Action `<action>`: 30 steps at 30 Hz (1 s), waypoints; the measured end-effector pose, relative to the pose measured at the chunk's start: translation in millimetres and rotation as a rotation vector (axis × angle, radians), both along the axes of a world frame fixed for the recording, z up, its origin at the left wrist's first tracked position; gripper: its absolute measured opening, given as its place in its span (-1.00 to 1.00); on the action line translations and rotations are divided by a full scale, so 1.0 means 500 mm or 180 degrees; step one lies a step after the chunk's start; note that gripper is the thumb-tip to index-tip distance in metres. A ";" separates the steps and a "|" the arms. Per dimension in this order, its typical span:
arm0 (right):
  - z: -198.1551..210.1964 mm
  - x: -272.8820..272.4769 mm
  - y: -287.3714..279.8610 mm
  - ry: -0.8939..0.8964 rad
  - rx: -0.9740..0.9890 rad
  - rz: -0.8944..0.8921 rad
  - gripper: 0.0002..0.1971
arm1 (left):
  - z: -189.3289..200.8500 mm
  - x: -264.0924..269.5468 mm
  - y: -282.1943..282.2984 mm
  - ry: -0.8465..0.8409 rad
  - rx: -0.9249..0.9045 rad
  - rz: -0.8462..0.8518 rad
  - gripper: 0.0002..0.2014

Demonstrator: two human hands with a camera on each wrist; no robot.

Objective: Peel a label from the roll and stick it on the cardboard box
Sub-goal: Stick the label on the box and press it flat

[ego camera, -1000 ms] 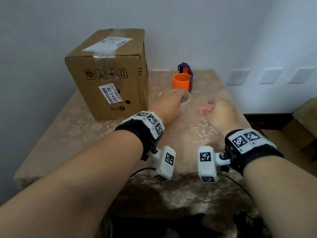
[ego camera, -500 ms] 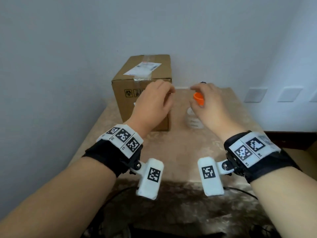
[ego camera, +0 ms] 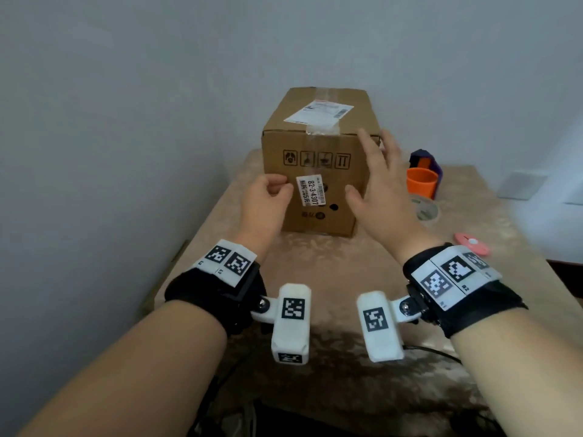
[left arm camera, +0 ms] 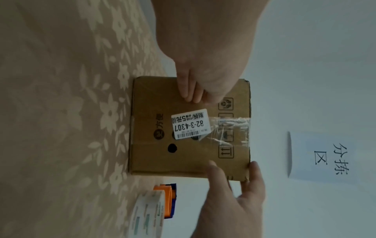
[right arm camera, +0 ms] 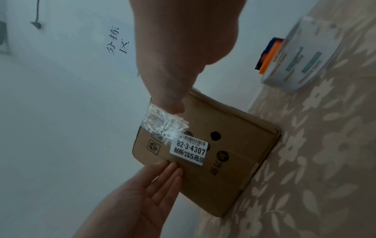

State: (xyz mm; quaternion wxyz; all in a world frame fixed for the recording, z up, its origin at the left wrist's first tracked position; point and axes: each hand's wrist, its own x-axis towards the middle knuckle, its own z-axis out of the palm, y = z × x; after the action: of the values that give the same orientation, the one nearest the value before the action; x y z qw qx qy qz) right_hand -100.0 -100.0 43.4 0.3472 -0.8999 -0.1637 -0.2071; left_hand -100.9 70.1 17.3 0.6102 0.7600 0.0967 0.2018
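The cardboard box [ego camera: 318, 146] stands at the back of the table, with a white printed label [ego camera: 310, 190] stuck on its front face and clear tape over its top edge. My left hand [ego camera: 274, 190] is at the front face just left of that label, its fingers [right arm camera: 168, 173] straight, and holds nothing. My right hand [ego camera: 372, 171] is spread open at the box's upper right corner, a fingertip [right arm camera: 173, 107] at the top edge by the tape. The label roll [ego camera: 424, 209] lies flat on the table to the right of the box, untouched.
An orange cup [ego camera: 421, 182] and a purple holder [ego camera: 424, 159] stand behind the roll. A pink disc [ego camera: 472, 243] lies near the table's right edge. The table [ego camera: 331, 266] has a beige floral cloth. Walls close in behind and on the left.
My left hand left the roll and my right hand left the table by the pink disc. Both rose and moved left to the box's front face.
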 end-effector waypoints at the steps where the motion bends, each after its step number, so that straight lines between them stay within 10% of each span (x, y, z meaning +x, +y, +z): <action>1: -0.002 0.002 0.002 0.0017 0.0002 0.0010 -0.23 | -0.001 0.003 -0.003 0.0028 -0.0119 -0.0006 -0.74; 18: -0.019 0.005 -0.001 0.0025 -0.0014 0.0111 -0.23 | 0.014 0.021 -0.069 -0.0088 -0.0630 -0.0047 -0.86; 30: 0.065 0.091 0.026 -0.0629 -0.1438 0.0167 -0.58 | 0.027 0.006 -0.041 0.0142 -0.0293 -0.0409 -0.93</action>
State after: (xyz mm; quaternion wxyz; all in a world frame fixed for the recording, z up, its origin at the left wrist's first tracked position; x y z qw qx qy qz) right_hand -54.7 -86.9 75.8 0.1247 -0.9255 -0.2623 -0.2432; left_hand -97.9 49.7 31.0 0.6539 0.7401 0.0704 0.1406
